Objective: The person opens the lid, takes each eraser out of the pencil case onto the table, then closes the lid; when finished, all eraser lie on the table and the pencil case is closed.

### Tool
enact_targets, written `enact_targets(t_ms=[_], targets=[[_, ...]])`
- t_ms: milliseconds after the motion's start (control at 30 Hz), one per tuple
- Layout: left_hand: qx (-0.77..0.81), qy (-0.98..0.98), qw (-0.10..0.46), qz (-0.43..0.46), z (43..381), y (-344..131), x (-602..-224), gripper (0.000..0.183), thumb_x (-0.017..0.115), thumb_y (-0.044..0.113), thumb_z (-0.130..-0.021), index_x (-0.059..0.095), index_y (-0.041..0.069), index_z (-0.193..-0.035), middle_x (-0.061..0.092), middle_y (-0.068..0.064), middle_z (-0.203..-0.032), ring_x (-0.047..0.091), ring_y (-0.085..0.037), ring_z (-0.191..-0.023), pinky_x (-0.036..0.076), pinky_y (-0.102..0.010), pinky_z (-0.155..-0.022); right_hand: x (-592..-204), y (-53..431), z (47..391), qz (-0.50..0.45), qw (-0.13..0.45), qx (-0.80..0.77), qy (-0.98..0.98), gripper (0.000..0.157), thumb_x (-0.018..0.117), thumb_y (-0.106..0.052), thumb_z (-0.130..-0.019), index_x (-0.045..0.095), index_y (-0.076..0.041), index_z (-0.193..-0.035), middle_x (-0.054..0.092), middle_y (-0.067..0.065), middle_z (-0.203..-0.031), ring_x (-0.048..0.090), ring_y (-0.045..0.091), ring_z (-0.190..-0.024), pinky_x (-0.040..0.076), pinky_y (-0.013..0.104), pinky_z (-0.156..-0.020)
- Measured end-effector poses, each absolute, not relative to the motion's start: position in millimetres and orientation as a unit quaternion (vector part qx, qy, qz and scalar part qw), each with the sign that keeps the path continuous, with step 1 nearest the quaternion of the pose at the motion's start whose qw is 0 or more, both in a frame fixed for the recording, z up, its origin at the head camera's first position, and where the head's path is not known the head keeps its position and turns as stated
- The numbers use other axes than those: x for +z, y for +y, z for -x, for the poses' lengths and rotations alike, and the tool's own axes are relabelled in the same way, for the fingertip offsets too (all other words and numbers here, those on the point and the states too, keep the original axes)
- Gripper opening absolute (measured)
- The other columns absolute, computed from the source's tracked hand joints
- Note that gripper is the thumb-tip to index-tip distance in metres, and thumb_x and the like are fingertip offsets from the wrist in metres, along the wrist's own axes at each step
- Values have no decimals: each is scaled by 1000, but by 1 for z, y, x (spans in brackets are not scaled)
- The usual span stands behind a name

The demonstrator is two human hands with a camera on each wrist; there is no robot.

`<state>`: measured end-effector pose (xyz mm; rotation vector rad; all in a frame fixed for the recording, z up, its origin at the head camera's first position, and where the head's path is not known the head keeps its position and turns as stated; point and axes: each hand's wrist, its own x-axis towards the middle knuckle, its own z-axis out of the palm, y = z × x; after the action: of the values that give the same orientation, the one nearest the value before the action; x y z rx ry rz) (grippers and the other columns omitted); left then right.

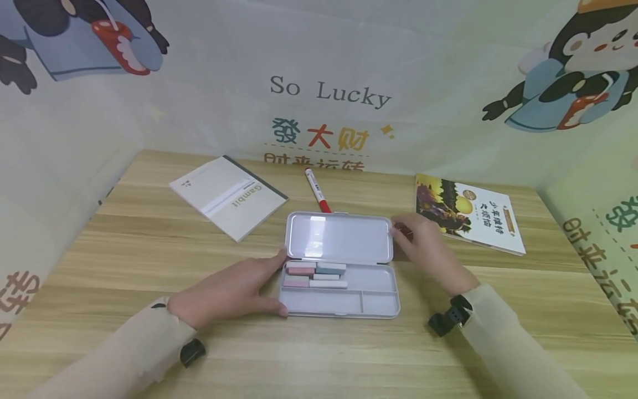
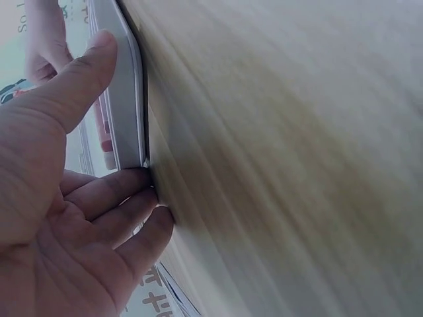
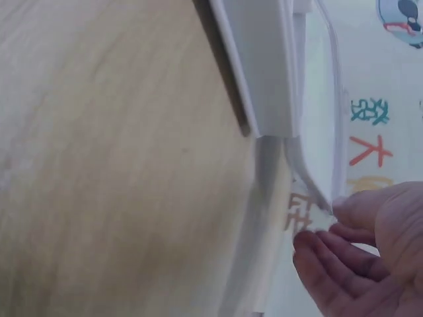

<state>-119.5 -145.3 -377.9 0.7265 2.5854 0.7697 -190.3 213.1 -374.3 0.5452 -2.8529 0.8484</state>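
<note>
Open case (image 1: 319, 303) mid-worktop (image 1: 249, 360), blocks (image 1: 328, 284) at left of its rear compartment (image 1: 371, 278). Left hand (image 1: 231, 291) spread wide against the case's left end; right hand (image 1: 425, 244) pinches lid's (image 1: 354, 238) right edge. Risk: with left bracing slack, a lid tug could skid the case, jostling blocks.

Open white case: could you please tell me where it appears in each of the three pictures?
Head: the open white case lies just below centre, with its lid on the far side.
Left wrist: upper left, seen edge-on, partly behind the left hand.
Right wrist: upper part, right of centre, its end facing the camera.
Shared landmark: the right hand, right of centre in head, top left in left wrist, lower right in right wrist.
</note>
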Motion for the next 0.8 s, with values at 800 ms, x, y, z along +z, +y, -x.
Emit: enact_targets(t_ms=[800], targets=[[283,908,180,-253,118,-146,-376,111,85,45,-86,21,2,-166,44,-17,-164,54,-26,-145,44,-48,-123,-360,147,157,-451,-55,113,-884,45,70,-6,-98,66,-19,-141,68,3,-121,64,13,-105,62,30,-95]])
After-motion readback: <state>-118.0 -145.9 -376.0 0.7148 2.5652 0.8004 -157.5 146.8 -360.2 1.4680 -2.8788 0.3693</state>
